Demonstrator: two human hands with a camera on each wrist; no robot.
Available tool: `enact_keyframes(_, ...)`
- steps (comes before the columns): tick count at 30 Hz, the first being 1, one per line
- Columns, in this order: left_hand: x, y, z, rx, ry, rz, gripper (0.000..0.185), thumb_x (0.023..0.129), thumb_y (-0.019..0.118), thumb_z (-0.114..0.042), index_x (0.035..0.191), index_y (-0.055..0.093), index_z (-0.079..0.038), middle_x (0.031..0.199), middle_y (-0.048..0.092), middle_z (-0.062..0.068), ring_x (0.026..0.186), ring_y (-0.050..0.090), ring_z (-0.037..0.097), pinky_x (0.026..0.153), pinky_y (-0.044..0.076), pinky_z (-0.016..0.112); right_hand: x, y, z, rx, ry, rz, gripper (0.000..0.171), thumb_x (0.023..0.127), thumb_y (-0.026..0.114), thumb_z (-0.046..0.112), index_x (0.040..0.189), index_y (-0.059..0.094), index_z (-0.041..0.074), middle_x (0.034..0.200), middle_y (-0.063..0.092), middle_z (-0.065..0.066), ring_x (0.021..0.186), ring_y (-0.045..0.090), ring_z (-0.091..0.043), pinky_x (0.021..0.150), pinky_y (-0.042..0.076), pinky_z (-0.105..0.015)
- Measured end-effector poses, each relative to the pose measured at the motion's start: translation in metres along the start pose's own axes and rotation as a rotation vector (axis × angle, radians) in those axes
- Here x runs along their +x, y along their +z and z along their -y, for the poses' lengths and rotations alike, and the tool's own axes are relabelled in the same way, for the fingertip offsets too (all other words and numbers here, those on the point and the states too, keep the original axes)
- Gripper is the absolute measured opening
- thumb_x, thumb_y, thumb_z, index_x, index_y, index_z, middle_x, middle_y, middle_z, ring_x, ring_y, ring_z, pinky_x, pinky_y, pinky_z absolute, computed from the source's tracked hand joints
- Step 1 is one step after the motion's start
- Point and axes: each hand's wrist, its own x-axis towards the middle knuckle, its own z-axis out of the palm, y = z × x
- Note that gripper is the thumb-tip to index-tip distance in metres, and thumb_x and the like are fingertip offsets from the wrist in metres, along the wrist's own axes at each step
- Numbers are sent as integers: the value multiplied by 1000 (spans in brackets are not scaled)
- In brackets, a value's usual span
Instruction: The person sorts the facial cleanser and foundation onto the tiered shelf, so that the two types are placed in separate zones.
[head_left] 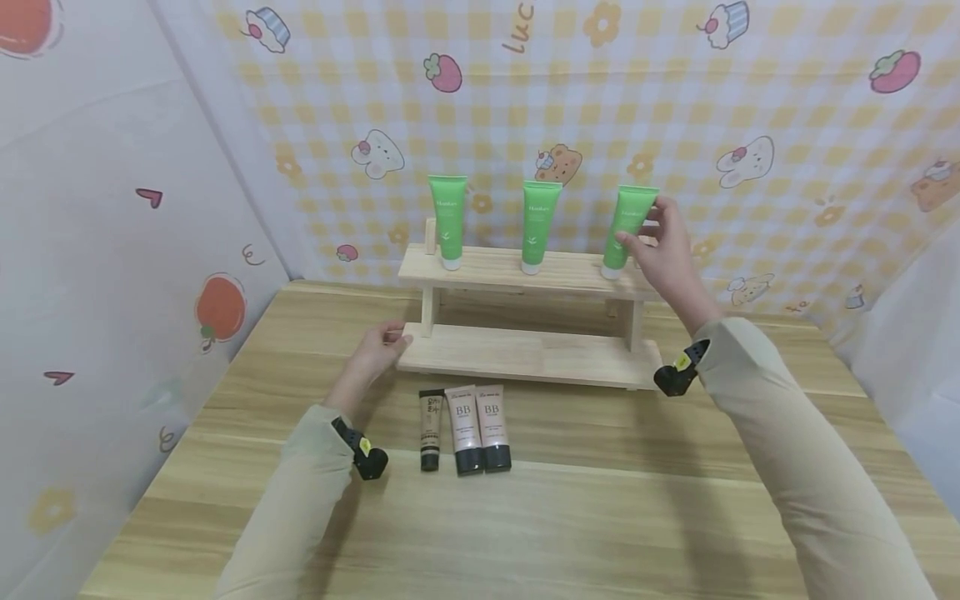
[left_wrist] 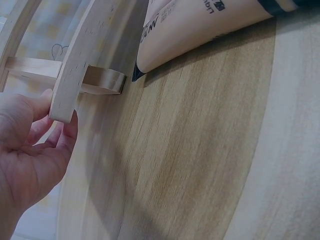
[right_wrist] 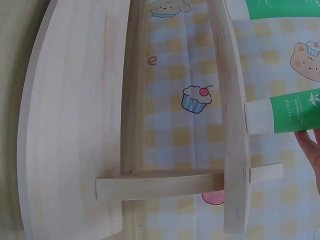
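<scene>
Three green tubes stand cap-down on the top board of a wooden two-tier shelf [head_left: 525, 354]. My right hand [head_left: 643, 223] pinches the rightmost green tube [head_left: 628, 218] between thumb and fingers; in the right wrist view only a fingertip [right_wrist: 310, 147] shows under that tube [right_wrist: 295, 115]. The middle tube [head_left: 540, 221] and the left tube [head_left: 448, 217] stand untouched. My left hand [head_left: 395, 337] grips the left end of the lower board [left_wrist: 67, 85], thumb above and fingers below. Two pink BB tubes [head_left: 478, 427] and a slim dark tube [head_left: 429, 429] lie on the table in front of the shelf.
The wooden table [head_left: 600, 517] is walled by a patterned cloth [head_left: 675, 108] behind and a white sheet [head_left: 97, 250] at the left. A BB tube [left_wrist: 200, 25] lies close to the lower board's front edge. Bare tabletop [left_wrist: 210, 150] stretches towards me.
</scene>
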Motion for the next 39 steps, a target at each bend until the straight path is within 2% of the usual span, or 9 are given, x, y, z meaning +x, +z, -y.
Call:
enact_keyframes(10, -1, 0, 0, -5, 9, 18, 52, 96, 44, -27, 141, 28, -7, 139, 37, 23, 124, 42, 38, 103, 39, 46, -2, 1, -9, 64, -52, -20, 56, 88, 57, 7, 135, 27, 10, 116, 47, -3, 108, 53, -22, 93, 48, -34)
enact_keyframes(19, -5, 0, -2, -3, 12, 18, 52, 96, 43, -25, 142, 27, -6, 140, 36, 24, 125, 41, 39, 104, 37, 47, -4, 1, -9, 136, -56, 3, 58, 88, 53, 0, 137, 23, 7, 127, 42, -19, 117, 48, -33, 104, 41, -38)
enact_keyframes(27, -3, 1, -3, -12, 0, 5, 52, 96, 44, -25, 142, 27, -6, 138, 38, 24, 123, 43, 38, 103, 39, 46, -13, -1, -11, 150, 38, -98, 58, 88, 58, 10, 137, 26, 9, 124, 43, -9, 114, 48, -25, 104, 41, -34)
enact_keyframes(33, -2, 1, -3, -18, -4, 8, 52, 96, 43, -25, 142, 27, -6, 138, 38, 24, 123, 43, 37, 103, 39, 45, -25, 2, -14, 130, 86, -133, 57, 87, 60, 14, 135, 30, 6, 127, 44, -16, 108, 51, -22, 100, 44, -34)
enact_keyframes(36, -2, 1, -4, -21, -6, 12, 52, 97, 43, -25, 142, 27, -6, 138, 38, 24, 123, 43, 37, 103, 39, 45, -30, 4, -15, 128, 109, -140, 57, 86, 62, 16, 134, 32, 6, 124, 46, -14, 102, 52, -15, 95, 47, -30)
enact_keyframes(39, -3, 1, -4, -26, -7, 15, 52, 97, 43, -24, 143, 27, -6, 138, 37, 24, 123, 43, 37, 102, 40, 45, -35, 7, -16, 133, 142, -147, 56, 85, 63, 20, 131, 35, 4, 116, 48, -6, 95, 50, -8, 87, 49, -22)
